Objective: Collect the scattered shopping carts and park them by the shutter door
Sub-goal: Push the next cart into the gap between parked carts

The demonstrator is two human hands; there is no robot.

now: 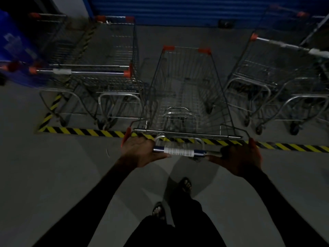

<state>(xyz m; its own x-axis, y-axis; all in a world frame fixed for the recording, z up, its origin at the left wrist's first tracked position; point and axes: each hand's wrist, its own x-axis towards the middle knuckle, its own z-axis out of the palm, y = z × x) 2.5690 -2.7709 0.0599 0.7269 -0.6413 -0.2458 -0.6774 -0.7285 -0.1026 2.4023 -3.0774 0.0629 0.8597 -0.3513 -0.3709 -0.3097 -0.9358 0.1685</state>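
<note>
Both hands curled round the cart's handle [179, 151], left hand [140, 152] and right hand [239, 158] at opposite ends for steering, cart [185, 97] nosed over the striped tape [85, 131] into the gap between parked carts [99, 75] facing the shutter door [178, 9]

Shutter door [178, 11]: blue w/ horizontal ribs. Middle cart [187, 93]: silver wire grid, orange-red corner caps; handle bar [179, 152] blue w/ white barcode label. Floor tape [85, 132]: yellow/black diagonal stripes. Floor [53, 175] grey. Sleeves [99, 189] black.
</note>
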